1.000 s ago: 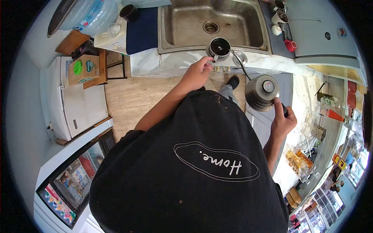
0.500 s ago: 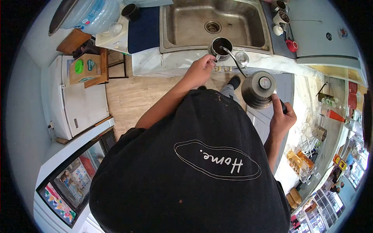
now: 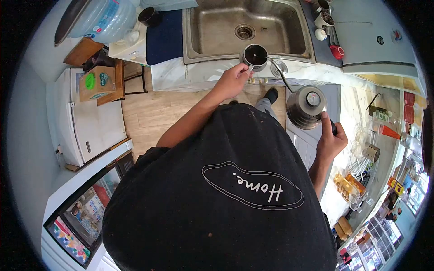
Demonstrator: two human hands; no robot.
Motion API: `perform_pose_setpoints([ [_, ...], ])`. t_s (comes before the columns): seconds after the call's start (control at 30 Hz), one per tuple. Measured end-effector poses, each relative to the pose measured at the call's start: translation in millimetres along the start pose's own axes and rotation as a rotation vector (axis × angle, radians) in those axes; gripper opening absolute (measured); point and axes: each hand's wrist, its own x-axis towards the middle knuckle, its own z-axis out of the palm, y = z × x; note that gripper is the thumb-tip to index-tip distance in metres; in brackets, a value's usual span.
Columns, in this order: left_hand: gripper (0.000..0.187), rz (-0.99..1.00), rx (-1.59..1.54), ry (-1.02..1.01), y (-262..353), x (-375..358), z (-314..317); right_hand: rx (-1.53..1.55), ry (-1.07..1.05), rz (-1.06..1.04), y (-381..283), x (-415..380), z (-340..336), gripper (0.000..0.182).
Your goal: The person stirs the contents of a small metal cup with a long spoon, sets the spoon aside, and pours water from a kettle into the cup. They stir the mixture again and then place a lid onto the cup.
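Observation:
My left hand [image 3: 234, 81] is closed around the handle of a metal mug [image 3: 254, 58], held at the sink's front edge. Dark liquid shows inside the mug. Gripped by its black handle in my right hand [image 3: 332, 137], a silver gooseneck kettle [image 3: 305, 108] has a round dial on its lid. Its thin spout reaches toward the mug, and the tip is beside the mug's right rim. Partly behind the spout, a small round clear or metal item [image 3: 280, 67] sits on the counter's marble edge.
A steel sink [image 3: 212, 59] lies ahead, with a dark blue mat [image 3: 165, 38] to its left and a black cup [image 3: 149, 16] near the mat. Cups and a red-ended utensil [image 3: 337, 52] stand right of the sink. A cardboard box [image 3: 97, 83] is at left.
The kettle has shifted right with my right hand, and its spout tip has moved from over the mug's opening to beside its right rim. My left hand keeps hold of the mug.

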Motion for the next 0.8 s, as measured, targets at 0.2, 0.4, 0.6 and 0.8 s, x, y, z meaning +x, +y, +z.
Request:
perform_pose_setpoints([
  [0.2,0.020,-0.009,-0.045,-0.001,-3.0,0.0,0.9,-0.035,-0.003,0.009,-0.4,-4.7,-0.6,0.040],
  [0.4,0.023,-0.029,-0.032,-0.049,-4.7,1.1,-1.3,-0.056,-0.013,-0.012,-5.5,-4.1,8.0,0.042],
  [0.6,0.025,-0.027,-0.048,-0.036,1.5,-3.1,-0.9,-0.031,-0.002,-0.045,-7.1,1.6,13.1,0.043],
  [0.8,0.026,-0.026,-0.023,-0.040,0.4,-3.1,-1.0,-0.004,0.046,-0.057,-3.7,7.4,9.1,0.043],
])
